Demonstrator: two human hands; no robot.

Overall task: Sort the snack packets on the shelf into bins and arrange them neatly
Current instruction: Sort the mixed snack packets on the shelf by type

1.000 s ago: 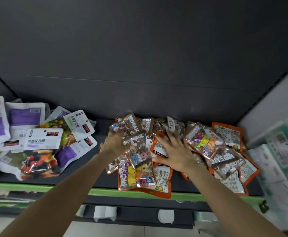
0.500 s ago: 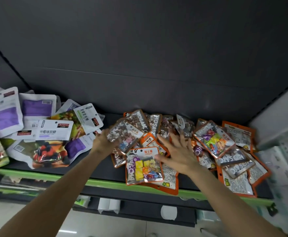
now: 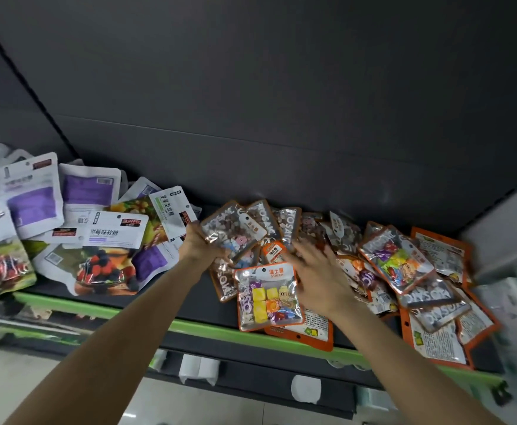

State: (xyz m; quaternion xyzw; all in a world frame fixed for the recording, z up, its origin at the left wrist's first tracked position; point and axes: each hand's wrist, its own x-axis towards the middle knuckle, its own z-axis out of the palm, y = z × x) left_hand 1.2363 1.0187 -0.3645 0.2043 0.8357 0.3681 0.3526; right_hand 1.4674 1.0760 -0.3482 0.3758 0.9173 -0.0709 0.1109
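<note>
Sorting judged barely begun: no bins seen. Clear brown-print snack packet (image 3: 232,234) gripped by left hand (image 3: 200,245), lifted off orange-edged packet heap (image 3: 404,271) on black green-lipped shelf (image 3: 189,328). Right hand (image 3: 318,271) spread flat on heap. White-purple pouches (image 3: 88,228) lie jumbled (left side).

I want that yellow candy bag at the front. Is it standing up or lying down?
Lying down. The yellow candy bag lies flat, face up, atop other packets near the shelf's green edge.
</note>
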